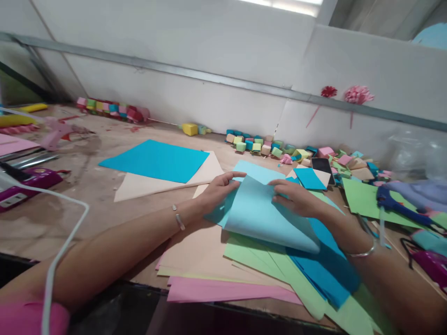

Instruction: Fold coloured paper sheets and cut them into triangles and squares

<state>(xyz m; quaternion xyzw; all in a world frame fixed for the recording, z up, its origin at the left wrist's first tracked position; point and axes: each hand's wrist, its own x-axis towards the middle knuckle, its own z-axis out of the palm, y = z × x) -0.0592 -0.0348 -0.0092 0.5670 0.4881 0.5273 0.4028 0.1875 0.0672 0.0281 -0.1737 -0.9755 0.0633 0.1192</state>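
Note:
A light blue sheet of paper [265, 216] curls up off a spread pile of coloured sheets [216, 274] in pink, peach, green and blue. My left hand [218, 188] pinches the sheet's folded corner with thumb and fingers. My right hand [296, 197] presses its fingers down on the same fold, just to the right. Both wrists wear thin bangles.
A bright blue sheet [157, 160] lies on a peach sheet farther left. Small folded paper cubes [265, 146] line the back wall. A phone [321, 166], a blue glue gun [401, 207], a green sheet [363, 197] and a purple tool [28, 181] lie around. A white cable [66, 242] crosses left.

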